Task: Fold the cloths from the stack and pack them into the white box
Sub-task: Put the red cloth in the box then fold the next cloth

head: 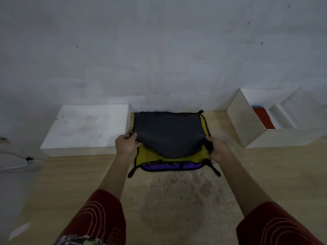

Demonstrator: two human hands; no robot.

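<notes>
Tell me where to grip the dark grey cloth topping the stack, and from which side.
Pinch the two near corners of the dark grey cloth from the near side, as the left hand and right hand do: that edge is raised off the yellow cloth.

Light wooden table (pixel 70 177) with a worn, blotchy patch near centre. Along the far wall sit a white block (pixel 85 126) at left, a stack of cloths (pixel 146 154) in the middle and an open white box (pixel 247 121) at right. In the stack, purple cloth (pixel 169 166) is lowest in sight and grey cloth (pixel 168 131) is on top.
</notes>
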